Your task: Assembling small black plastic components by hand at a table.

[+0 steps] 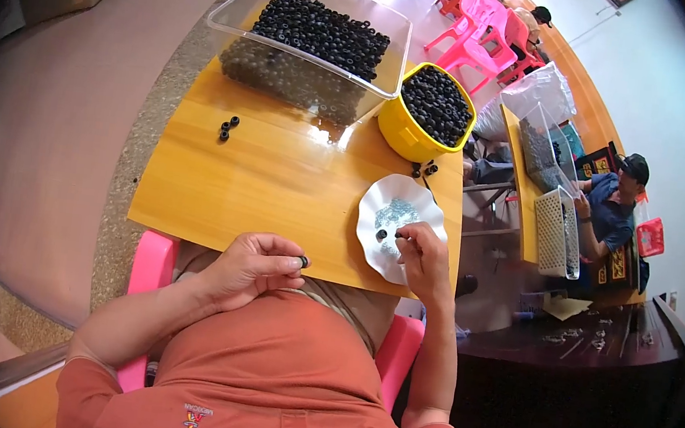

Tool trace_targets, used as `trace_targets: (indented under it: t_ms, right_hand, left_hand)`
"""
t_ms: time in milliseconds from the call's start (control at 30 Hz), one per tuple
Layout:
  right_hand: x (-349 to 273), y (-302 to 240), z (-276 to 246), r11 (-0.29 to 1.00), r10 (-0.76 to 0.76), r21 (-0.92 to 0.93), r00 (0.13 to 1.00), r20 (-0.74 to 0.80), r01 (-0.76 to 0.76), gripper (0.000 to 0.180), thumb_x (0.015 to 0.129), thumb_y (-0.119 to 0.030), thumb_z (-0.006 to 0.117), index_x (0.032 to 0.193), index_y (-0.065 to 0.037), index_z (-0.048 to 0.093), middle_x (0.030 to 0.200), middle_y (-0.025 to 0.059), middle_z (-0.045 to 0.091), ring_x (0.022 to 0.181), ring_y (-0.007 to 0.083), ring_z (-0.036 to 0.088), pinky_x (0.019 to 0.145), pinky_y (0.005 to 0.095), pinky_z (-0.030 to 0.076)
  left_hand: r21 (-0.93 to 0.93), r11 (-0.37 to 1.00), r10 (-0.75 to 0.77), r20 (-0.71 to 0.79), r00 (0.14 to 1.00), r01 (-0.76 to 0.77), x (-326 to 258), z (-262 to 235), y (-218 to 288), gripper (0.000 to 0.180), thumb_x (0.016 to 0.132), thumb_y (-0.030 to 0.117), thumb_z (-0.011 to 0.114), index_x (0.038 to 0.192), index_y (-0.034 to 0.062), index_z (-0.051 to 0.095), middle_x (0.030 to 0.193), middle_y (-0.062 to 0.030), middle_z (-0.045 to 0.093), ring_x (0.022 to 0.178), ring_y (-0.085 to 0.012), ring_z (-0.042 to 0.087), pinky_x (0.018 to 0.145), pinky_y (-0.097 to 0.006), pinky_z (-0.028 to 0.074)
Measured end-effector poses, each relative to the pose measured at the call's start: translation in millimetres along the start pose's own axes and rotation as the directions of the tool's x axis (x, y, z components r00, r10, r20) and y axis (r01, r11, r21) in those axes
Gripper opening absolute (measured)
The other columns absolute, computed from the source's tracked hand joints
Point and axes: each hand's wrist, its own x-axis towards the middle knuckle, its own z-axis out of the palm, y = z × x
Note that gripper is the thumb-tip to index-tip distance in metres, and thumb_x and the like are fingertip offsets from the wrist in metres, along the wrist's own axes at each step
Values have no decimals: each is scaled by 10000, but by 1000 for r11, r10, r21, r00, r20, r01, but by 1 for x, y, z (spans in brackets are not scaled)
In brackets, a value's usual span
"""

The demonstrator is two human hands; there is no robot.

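An orange short-sleeved shirt point(273, 375) is worn, seen from above across the chest and shoulders. A small stitched emblem point(197, 416) in darker thread is set low on the chest. The sleeves end above the elbows, so both forearms are left bare. No gloves, rings or watch are seen on the left hand point(256, 265) or the right hand point(424, 261). A strip of paler, khaki-coloured cloth point(341, 303) is visible at the lap, just beyond the shirt's edge.

a clear tub point(239, 12) and a yellow bucket point(402, 132) of black rings stand on the tabletop point(262, 179); pink chairs point(477, 35) beyond.
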Motion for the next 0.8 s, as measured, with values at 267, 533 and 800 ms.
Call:
trace_targets:
  t_ms: [267,533,800]
  right_hand:
    - [-8,-32,18,911,118,396,993,5,-110,73,885,66,536,949,38,556,866,71,559,675,111,590,623,228,510]
    - [-11,-36,30,794,84,595,992,98,-126,43,895,36,566,928,61,557,858,73,551,691,117,598,656,244,531]
    - [-14,-44,44,733,76,658,982,174,-174,55,901,39,553,946,69,547,909,88,541,698,130,599,671,270,542]
  left_hand:
    - [12,1000,8,8,1000,-8,0,-1,0,135,845,2,651,978,3,631,924,-83,670,791,-172,674,741,-298,590]
    - [1,1000,1,19,1000,-1,0,-2,0,142,846,8,653,985,2,627,923,-88,670,791,-174,675,745,-297,587]
    - [15,1000,-10,17,1000,10,1,-5,-3,147,851,25,655,993,5,622,943,-83,665,807,-166,666,771,-306,576]
